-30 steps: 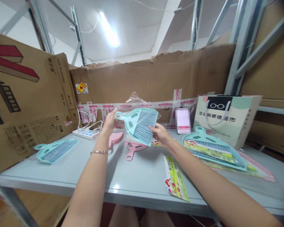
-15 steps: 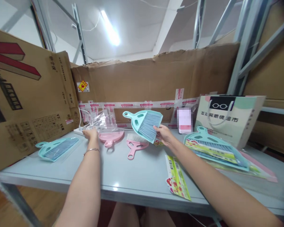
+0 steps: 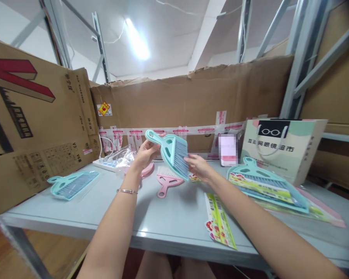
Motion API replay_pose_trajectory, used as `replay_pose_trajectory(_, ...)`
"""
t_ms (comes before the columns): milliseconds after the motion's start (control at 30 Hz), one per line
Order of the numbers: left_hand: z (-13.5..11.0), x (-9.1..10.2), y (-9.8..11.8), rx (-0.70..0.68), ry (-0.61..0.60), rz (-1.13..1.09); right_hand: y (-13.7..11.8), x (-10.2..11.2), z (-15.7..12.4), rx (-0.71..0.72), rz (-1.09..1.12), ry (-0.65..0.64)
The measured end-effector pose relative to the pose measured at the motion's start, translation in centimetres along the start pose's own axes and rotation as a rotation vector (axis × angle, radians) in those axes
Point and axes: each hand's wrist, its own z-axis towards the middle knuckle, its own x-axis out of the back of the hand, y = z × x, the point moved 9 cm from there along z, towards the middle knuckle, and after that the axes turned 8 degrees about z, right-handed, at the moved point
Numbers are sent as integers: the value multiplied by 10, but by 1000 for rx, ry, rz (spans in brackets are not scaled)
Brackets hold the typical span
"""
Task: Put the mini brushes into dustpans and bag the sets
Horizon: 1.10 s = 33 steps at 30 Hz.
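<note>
Above the middle of the table I hold a teal dustpan and brush set [image 3: 170, 151], the blue-bristled brush nested in the pan and tilted. My left hand [image 3: 147, 154] is closed at its handle end, some fingers hidden behind it. My right hand [image 3: 200, 167] pinches the pan's right edge beside the bristles. Below lies a pink hand brush [image 3: 168, 180] with white bristles. A pink dustpan [image 3: 148, 169] sits partly hidden behind my left wrist.
Left lies another teal set [image 3: 72, 185]; right, a stack of wrapped teal sets [image 3: 267, 186]. A printed card [image 3: 220, 221] is near the front edge. Behind are clear plastic [image 3: 123, 157], a power strip [image 3: 104, 164], a phone [image 3: 228, 149] and a paper bag [image 3: 279, 155]. Cardboard boxes [image 3: 163, 104] border the table.
My left hand has left the clear plastic at the back left and come right, onto the handle of the teal set. The set has shifted slightly left and turned.
</note>
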Motion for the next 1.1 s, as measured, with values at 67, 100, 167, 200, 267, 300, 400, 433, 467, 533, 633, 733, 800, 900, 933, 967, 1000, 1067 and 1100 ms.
replay_pose_trajectory(67, -2, -5, 4, -15, 20, 52, -39, 6, -13, 400, -186, 169)
replay_pose_trajectory(100, -3, -11, 6, -16, 11, 79, -57, -2, -25, 601, -307, 175)
replay_pose_trajectory(167, -5, -29, 10, -16, -48, 124, -70, -29, -43, 841, -540, 50)
replay_pose_trajectory(200, -7, -38, 13, -20, -89, 147, -69, -40, -46, 866, -626, -26)
replay_pose_trajectory(267, -9, -49, 20, -35, -160, 217, -63, -47, -44, 841, -715, -101)
replay_pose_trajectory(300, -9, -46, 25, -53, -153, 267, -63, -44, -42, 839, -731, -89)
replay_pose_trajectory(400, -11, 7, 51, -175, 168, 438, -70, -28, -37, 914, -756, 9)
replay_pose_trajectory(433, -17, 36, 61, -235, 353, 492, -72, -24, -36, 949, -772, 28)
replay_pose_trajectory(467, -25, 60, 68, -287, 505, 560, -71, -23, -34, 978, -805, 23)
replay_pose_trajectory(533, -32, 91, 67, -280, 612, 758, -59, -30, -28, 996, -935, -52)
replay_pose_trajectory(633, -28, 101, 30, -62, 397, 1094, -19, -51, -17, 914, -1202, -206)
replay_pose_trajectory(733, -29, 98, -5, 129, 199, 1254, 25, -66, -13, 792, -1387, -383)
replay_pose_trajectory(800, -32, 98, -20, 243, 122, 1274, 46, -68, -12, 712, -1418, -475)
replay_pose_trajectory(900, -38, 102, -34, 397, 58, 1253, 52, -64, -9, 616, -1330, -521)
replay_pose_trajectory(933, -40, 104, -36, 430, 48, 1245, 46, -63, -9, 607, -1274, -516)
replay_pose_trajectory(967, -41, 107, -38, 452, 45, 1241, 35, -61, -8, 613, -1210, -490)
replay_pose_trajectory(1000, -42, 109, -40, 466, 45, 1242, 19, -58, -9, 629, -1144, -441)
replay_pose_trajectory(1067, -42, 113, -41, 489, 62, 1250, -18, -48, -15, 660, -1033, -309)
replay_pose_trajectory(1100, -41, 115, -41, 492, 81, 1257, -35, -41, -22, 662, -997, -246)
